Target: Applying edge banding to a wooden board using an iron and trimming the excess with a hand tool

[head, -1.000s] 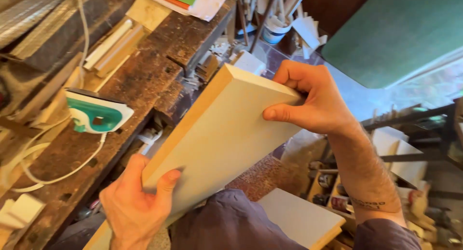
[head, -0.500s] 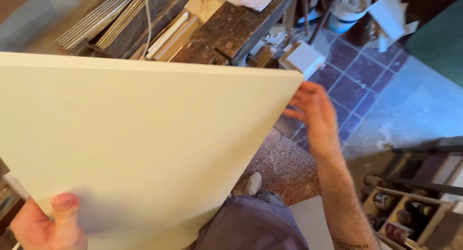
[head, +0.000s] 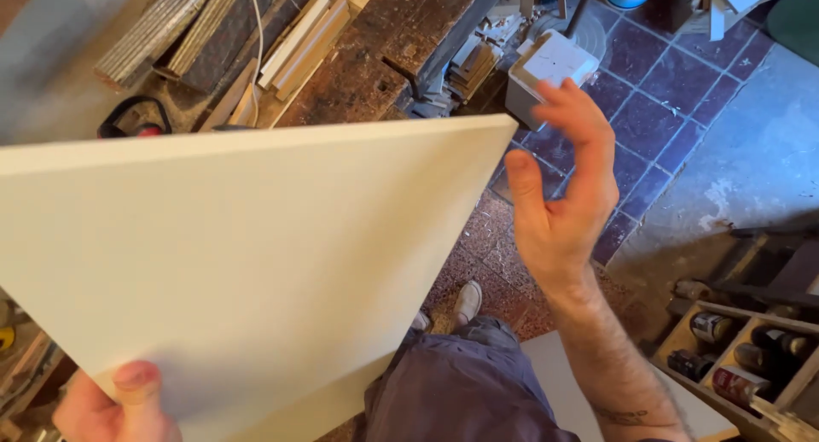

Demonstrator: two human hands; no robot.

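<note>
The board (head: 239,280), a large cream panel, fills the left and near part of the view, held up flat-face toward the camera above the workbench (head: 375,75). The far edge of the board runs level from left to right, ending in a corner just beside the right hand.

The left hand (head: 115,404) pinches the near left corner of the board, thumb on the visible face. The right hand (head: 559,190) is spread open, fingers apart, off the board and just right of its far corner.

Judged step: the board is being turned or repositioned on a one-hand grip. The next move calls for the right hand to close on the free edge so the board stays level.

Purple floor tiles (head: 657,75) lie beyond.
</note>
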